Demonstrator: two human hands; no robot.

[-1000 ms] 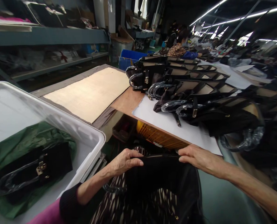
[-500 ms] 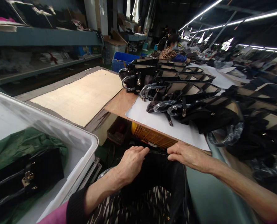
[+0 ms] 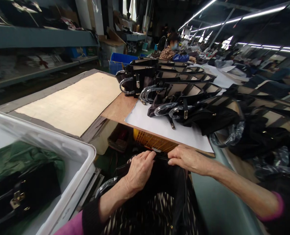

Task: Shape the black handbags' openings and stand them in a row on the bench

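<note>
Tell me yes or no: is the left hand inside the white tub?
No, the left hand is outside the white tub, pinching the edge of a black bag.

Magenta and black sleeves (image 3: 71,225) (streaked clothing (image 3: 162,203), too)

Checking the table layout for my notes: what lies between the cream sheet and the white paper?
A strip of brown board, with some grey covering by the near end of the cream sheet; the head view shows it.
</note>
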